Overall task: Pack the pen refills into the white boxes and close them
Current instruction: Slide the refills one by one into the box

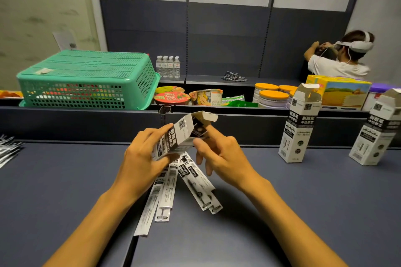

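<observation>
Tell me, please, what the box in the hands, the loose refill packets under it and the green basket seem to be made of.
Held box: thin white card, matte, it seems; the open top flaps fold on sharp creases.
Refill packets: probably clear glossy plastic film over printed inserts; they catch some light, though the look leaves it open.
Green basket: moulded plastic, slightly shiny, with a regular grid of holes and rounded corners.

The white box [178,134] I hold reads 刷题笔 中性替芯 in white on its black band. The upright box [300,128] beside it carries the same print. Smaller print is illegible.
</observation>
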Motion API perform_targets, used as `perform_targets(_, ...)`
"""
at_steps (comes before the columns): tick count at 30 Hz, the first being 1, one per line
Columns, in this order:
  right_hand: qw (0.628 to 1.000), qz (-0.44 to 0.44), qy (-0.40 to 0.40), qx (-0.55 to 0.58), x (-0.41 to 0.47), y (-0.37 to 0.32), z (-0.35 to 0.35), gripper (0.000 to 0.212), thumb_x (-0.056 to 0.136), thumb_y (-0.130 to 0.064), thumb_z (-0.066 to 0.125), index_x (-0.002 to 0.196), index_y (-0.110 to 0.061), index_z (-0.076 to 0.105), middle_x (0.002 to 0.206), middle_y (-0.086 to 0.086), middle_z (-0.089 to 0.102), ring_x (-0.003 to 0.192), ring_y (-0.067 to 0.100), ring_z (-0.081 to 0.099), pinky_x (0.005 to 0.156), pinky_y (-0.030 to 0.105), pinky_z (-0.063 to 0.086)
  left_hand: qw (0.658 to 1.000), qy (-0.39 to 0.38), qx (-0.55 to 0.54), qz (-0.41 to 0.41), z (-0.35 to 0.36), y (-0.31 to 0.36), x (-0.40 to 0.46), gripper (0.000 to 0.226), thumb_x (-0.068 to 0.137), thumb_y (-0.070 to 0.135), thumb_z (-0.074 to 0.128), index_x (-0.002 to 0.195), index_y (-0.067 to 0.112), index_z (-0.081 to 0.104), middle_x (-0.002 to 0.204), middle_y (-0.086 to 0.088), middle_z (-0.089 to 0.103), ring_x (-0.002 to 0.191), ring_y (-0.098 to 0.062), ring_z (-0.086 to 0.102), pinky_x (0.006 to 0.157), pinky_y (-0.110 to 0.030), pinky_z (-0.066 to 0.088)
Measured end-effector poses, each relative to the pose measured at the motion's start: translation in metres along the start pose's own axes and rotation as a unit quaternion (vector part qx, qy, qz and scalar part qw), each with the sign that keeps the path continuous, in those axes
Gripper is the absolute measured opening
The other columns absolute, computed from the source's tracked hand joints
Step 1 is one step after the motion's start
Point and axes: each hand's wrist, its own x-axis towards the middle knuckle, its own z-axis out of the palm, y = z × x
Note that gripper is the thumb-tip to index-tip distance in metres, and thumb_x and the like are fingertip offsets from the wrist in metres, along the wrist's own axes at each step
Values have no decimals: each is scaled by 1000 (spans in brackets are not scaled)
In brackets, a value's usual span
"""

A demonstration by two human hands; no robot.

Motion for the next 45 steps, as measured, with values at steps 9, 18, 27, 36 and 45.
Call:
perform_targets(9,996,21,-37,-75,2,6,3,55,88,-63,46,135,-35,47,84,-6,72,55,6,65,59,31,58,1000,-2,17,2,2,-3,-1,73,75,19,82,140,23,48,111,3,59,99,-11,53,80,-21,48)
perform_targets(18,986,93,45,-128,4,25,-6,19,91,-48,54,100,-31,55,75,-7,63,64,12,62,63,44,57,999,29,6,-20,0,-8,3,72,75,27,81,139,19,49,114,0,61,100,-16,56,82,-33,52)
perform_targets(27,902,197,-155,-351,12,21,27,58,74,-70,65,92,-15,64,88,2,66,83,23,61,69,35,48,999,32,4,-30,-1,-10,3,73,74,31,79,139,18,48,116,-2,61,102,-15,56,83,-30,51)
perform_targets(36,904,310,-156,-250,12,32,25,40,74,-54,74,78,-14,68,81,3,69,81,23,66,68,34,51,999,27,3,-30,-1,-11,3,73,75,37,76,140,20,47,115,-1,60,102,-15,56,82,-34,53)
perform_targets(45,933,339,-122,11,9,25,-8,16,81,-27,78,84,-15,67,72,-1,68,54,6,56,51,19,42,999,28,2,-29,-3,-10,3,75,74,29,81,140,21,47,115,-1,60,102,-15,56,82,-34,53)
